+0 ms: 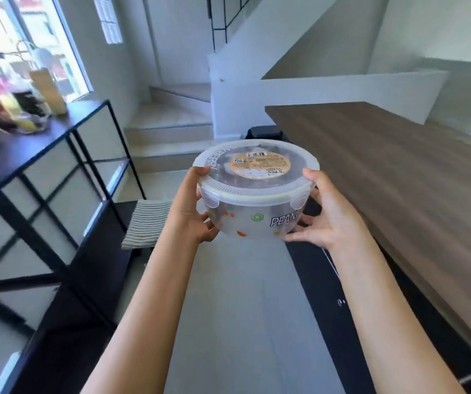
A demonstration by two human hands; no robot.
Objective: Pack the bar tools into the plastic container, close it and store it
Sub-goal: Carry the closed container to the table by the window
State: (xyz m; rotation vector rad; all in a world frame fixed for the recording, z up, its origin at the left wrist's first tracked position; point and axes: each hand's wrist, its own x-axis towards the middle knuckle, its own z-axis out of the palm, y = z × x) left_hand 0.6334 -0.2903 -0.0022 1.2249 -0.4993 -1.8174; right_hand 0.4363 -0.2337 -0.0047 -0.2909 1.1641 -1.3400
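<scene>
The plastic container (pixel 252 204) is up in the air between my two hands, held out in front of me over the pale floor (pixel 245 294), clear of any surface. Its lid (pixel 257 166) is on, with two small latch tabs folded down over the near rim, and a round tan label (pixel 257 165) sits in the middle of the lid. My left hand (pixel 193 209) is closed on the container's left side, thumb hooked over the lid's edge and fingers curled under the bowl. My right hand (pixel 329 216) grips the right side the same way, thumb on the lid's rim and fingers spread along the lower wall. Through the cloudy plastic I can make out dark shapes inside (too dim to say which they are). The wall carries fruit pictures and printed letters. To my right runs a wooden counter (pixel 399 172); to my left stands a black metal shelf (pixel 58 172) with blurred bottles and jars (pixel 15 106) on top. A striped cloth (pixel 146 223) lies low beside my left wrist, and steps (pixel 168 132) rise beyond the container.
</scene>
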